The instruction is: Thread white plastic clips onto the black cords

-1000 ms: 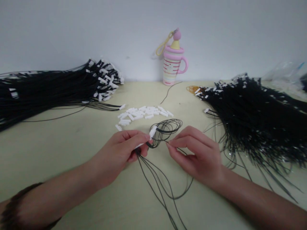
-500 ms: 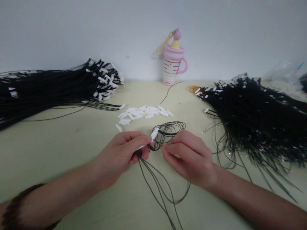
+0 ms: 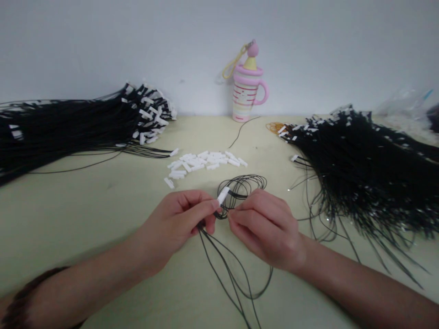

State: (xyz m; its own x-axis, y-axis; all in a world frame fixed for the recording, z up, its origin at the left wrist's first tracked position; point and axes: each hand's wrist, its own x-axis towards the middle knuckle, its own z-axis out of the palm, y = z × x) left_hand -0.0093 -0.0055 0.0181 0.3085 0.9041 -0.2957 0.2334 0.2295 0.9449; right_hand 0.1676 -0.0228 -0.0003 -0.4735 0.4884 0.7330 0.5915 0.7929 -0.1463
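My left hand (image 3: 178, 221) is closed in a pinch on a small white connector (image 3: 222, 195) and on a few thin black wires (image 3: 233, 274) that trail toward me. My right hand (image 3: 265, 226) is closed too, its fingertips pinching a black wire right beside the connector. Just behind both hands the same wires curl into a small loop (image 3: 245, 185). A scatter of loose white connectors (image 3: 202, 162) lies on the table a little past my hands.
A big bundle of black wires with white ends (image 3: 82, 125) lies at the left, another bundle (image 3: 360, 160) at the right. A pink striped cup (image 3: 247, 93) stands against the wall. Clear plastic bags (image 3: 408, 107) sit at the far right on the beige table (image 3: 85, 205).
My right hand has moved left, closing the gap to my left hand and the connector. The wire loop shifted slightly away from me.
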